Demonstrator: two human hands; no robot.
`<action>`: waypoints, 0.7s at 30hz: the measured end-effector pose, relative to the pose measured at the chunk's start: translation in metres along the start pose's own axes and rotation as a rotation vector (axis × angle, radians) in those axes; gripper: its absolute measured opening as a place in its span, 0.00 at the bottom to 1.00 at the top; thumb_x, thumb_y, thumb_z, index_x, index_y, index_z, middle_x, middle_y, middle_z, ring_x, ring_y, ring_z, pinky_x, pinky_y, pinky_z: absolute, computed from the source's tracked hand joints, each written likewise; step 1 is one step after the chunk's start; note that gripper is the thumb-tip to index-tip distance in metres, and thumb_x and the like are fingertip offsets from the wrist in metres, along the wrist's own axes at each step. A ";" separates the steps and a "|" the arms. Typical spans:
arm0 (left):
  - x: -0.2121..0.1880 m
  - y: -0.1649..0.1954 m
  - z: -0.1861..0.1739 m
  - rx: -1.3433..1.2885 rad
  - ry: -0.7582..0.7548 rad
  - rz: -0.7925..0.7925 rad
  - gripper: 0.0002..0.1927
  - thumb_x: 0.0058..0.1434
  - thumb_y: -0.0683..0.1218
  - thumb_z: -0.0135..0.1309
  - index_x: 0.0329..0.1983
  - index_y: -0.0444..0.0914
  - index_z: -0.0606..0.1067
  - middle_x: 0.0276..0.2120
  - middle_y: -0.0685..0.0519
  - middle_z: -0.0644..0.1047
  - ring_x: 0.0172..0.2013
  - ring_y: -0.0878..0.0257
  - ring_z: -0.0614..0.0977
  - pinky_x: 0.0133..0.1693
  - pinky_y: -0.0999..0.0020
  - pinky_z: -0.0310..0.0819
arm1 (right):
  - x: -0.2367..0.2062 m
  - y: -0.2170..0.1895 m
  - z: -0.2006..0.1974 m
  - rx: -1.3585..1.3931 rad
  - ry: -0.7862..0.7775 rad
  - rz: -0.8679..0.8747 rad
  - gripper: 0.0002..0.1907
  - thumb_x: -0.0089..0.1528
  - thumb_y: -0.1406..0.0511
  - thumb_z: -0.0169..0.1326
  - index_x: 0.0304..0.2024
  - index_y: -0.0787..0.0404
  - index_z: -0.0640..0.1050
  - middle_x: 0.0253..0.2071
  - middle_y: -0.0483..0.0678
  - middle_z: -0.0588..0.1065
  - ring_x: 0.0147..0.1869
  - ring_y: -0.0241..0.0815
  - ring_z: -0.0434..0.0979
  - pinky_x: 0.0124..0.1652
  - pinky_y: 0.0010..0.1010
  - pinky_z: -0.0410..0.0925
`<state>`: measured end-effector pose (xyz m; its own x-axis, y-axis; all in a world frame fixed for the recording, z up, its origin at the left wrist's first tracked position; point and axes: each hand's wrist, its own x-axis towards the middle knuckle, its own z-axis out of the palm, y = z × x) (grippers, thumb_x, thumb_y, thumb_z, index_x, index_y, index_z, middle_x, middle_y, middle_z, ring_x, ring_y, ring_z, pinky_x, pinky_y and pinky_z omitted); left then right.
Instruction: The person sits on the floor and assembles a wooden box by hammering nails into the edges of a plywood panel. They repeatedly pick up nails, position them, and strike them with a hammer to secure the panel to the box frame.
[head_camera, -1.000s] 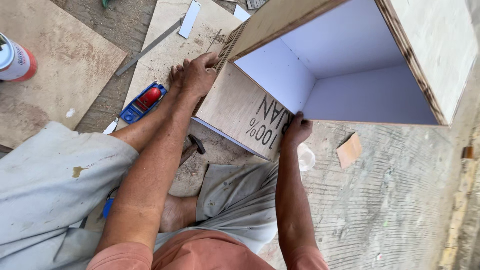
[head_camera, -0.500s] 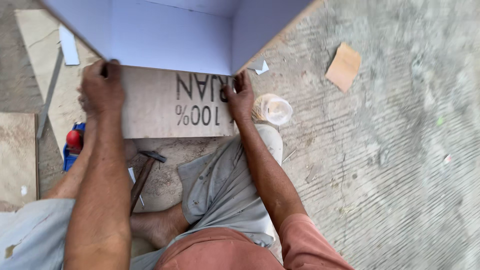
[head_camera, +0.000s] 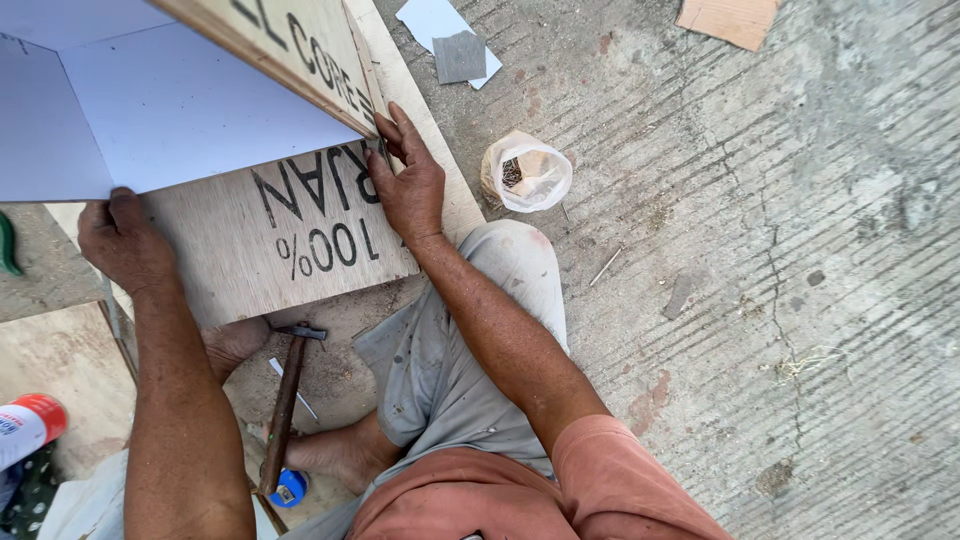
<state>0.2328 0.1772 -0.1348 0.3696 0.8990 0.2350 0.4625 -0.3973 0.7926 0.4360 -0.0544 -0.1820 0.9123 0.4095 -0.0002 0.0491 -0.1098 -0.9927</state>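
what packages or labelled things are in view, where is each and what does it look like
Plywood box: upper left, held by left hand and right hand; tan wood, black stencilled lettering, white inside.
Plastic bag: on concrete right of the box; small, clear, crumpled.
Can: lower left edge; white cylinder, red cap.

The single head-worn camera looks steeply down, close over the person's lap, with the open plywood box with white lining (head_camera: 200, 150) toward eleven o'clock.

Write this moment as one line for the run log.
left hand: grips plywood box edge | right hand: grips box corner | hammer: on ground, untouched | nail bag: beside right hand
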 end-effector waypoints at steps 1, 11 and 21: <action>0.000 0.000 0.000 -0.007 -0.001 -0.011 0.12 0.72 0.43 0.47 0.37 0.30 0.76 0.32 0.55 0.73 0.34 0.66 0.73 0.36 0.65 0.70 | 0.000 -0.001 0.000 -0.052 0.002 -0.029 0.39 0.64 0.72 0.60 0.74 0.52 0.61 0.64 0.48 0.76 0.66 0.44 0.79 0.63 0.35 0.74; -0.001 -0.003 0.007 -0.030 -0.043 -0.060 0.12 0.72 0.42 0.45 0.40 0.30 0.76 0.32 0.57 0.71 0.34 0.66 0.68 0.38 0.65 0.63 | 0.007 -0.014 0.004 -0.264 -0.056 -0.043 0.40 0.62 0.66 0.64 0.73 0.52 0.62 0.64 0.52 0.70 0.69 0.46 0.74 0.68 0.38 0.73; -0.001 0.002 0.012 -0.049 -0.091 -0.257 0.14 0.75 0.46 0.42 0.48 0.35 0.77 0.33 0.59 0.71 0.36 0.69 0.69 0.43 0.70 0.65 | 0.017 -0.003 0.009 -0.172 -0.139 -0.154 0.42 0.66 0.67 0.60 0.77 0.53 0.53 0.74 0.57 0.64 0.78 0.55 0.65 0.75 0.45 0.62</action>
<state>0.2432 0.1735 -0.1397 0.3171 0.9480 -0.0273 0.5119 -0.1468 0.8464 0.4481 -0.0388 -0.1802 0.8247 0.5526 0.1206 0.2621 -0.1844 -0.9472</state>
